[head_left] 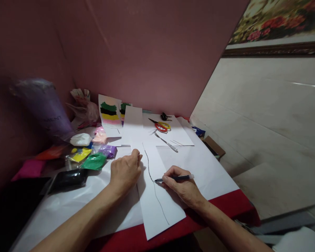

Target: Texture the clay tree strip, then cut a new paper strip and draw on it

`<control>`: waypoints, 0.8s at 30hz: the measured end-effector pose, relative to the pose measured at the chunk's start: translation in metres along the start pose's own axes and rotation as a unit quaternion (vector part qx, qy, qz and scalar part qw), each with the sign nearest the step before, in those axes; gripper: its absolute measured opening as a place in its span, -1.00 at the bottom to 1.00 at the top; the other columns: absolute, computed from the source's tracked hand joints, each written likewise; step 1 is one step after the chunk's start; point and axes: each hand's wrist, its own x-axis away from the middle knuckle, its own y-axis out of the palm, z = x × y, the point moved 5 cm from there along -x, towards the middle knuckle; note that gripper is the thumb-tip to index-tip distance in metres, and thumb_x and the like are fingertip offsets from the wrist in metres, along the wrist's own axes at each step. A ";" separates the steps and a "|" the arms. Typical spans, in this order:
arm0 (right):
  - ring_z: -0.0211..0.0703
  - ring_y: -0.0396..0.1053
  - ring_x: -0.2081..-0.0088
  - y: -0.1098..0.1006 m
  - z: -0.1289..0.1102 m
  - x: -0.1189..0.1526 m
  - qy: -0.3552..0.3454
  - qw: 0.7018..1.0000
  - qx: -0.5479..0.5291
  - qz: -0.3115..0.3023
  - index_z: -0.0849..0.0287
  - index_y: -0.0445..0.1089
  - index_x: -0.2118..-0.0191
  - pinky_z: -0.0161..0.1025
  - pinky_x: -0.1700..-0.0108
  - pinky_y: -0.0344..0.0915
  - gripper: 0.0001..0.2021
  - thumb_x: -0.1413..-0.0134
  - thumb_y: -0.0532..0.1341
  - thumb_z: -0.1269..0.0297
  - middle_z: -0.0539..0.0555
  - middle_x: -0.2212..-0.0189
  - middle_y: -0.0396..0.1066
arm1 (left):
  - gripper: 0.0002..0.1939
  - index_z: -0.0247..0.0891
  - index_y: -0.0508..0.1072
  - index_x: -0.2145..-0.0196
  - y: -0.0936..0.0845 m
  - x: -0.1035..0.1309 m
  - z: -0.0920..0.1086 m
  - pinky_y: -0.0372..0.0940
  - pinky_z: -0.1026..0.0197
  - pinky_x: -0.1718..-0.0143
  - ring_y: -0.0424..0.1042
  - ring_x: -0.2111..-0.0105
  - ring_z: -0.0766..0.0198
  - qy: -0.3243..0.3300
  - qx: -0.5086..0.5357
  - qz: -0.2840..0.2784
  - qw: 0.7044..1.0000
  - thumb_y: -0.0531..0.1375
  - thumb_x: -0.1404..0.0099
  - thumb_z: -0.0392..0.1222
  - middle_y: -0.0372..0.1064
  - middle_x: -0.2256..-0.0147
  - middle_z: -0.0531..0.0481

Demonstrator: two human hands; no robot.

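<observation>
My right hand [182, 185] grips a black pen [177, 178] with a clear end. The pen's tip touches a long white paper strip [153, 213], on a wavy dark line running down its length. The line's upper part is thicker and darker than its thin lower part. Curled closed, my left hand [126, 169] rests at the strip's left edge. Whatever its fingers may hold is hidden. Beyond the hands lie a fork [166, 142] and scissors [161, 126] with red and yellow handles.
Several bagged pieces of coloured clay, including a green packet [94, 161] and a black packet [68, 180], lie left. Behind them stand a purple bag [46, 112] and a card with painted stripes [109, 113]. Keys [165, 117] lie near the wall. Red cloth [231, 203] edges the table.
</observation>
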 end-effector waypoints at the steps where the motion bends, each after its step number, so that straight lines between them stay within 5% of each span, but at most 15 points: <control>1: -0.25 0.30 0.47 0.000 0.000 0.000 0.001 1.000 0.000 0.003 0.17 0.37 0.56 -0.30 0.40 0.26 -0.84 0.09 0.30 0.26 -0.06 0.59 0.33 | -0.62 -0.20 0.41 0.14 0.000 0.000 0.000 0.10 0.18 0.40 0.48 0.38 0.07 0.000 0.000 0.001 1.000 -0.17 -0.41 -0.12 0.52 0.38 -0.18; 24: -0.29 0.24 0.50 0.003 -0.004 0.000 -0.003 1.000 0.021 -0.018 0.19 0.36 0.56 -0.31 0.43 0.18 -0.85 0.08 0.27 0.29 -0.06 0.60 0.32 | -0.64 -0.20 0.40 0.14 -0.001 -0.001 0.000 0.09 0.19 0.42 0.49 0.37 0.07 0.000 -0.006 0.001 1.000 -0.16 -0.41 -0.12 0.52 0.38 -0.16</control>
